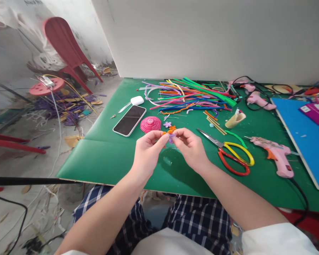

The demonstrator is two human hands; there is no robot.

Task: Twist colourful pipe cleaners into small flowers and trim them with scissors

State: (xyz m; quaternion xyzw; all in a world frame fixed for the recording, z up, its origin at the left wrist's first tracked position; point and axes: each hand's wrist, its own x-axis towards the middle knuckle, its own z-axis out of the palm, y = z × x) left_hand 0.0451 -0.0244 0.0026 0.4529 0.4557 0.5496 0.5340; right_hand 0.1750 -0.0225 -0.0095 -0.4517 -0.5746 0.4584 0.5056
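My left hand (149,148) and my right hand (190,147) meet above the green table, fingertips pinched on a small purple pipe-cleaner piece (171,138). Orange fuzzy bits (172,129) show right behind the fingertips; whether they are held or lie on the table I cannot tell. Just beyond is a purple pipe-cleaner flower (167,124). A pink coiled pipe-cleaner disc (150,124) lies beyond my left hand. To the right of my right hand lie scissors (223,144) with one yellow and one red handle.
A heap of coloured pipe cleaners (188,95) spreads along the back of the green table (95,156). A phone (130,120) and white case (137,101) lie left. Rightward are a beige cup-like tube (235,120), a pink glue gun (278,156) with its cord, and a blue board (305,138).
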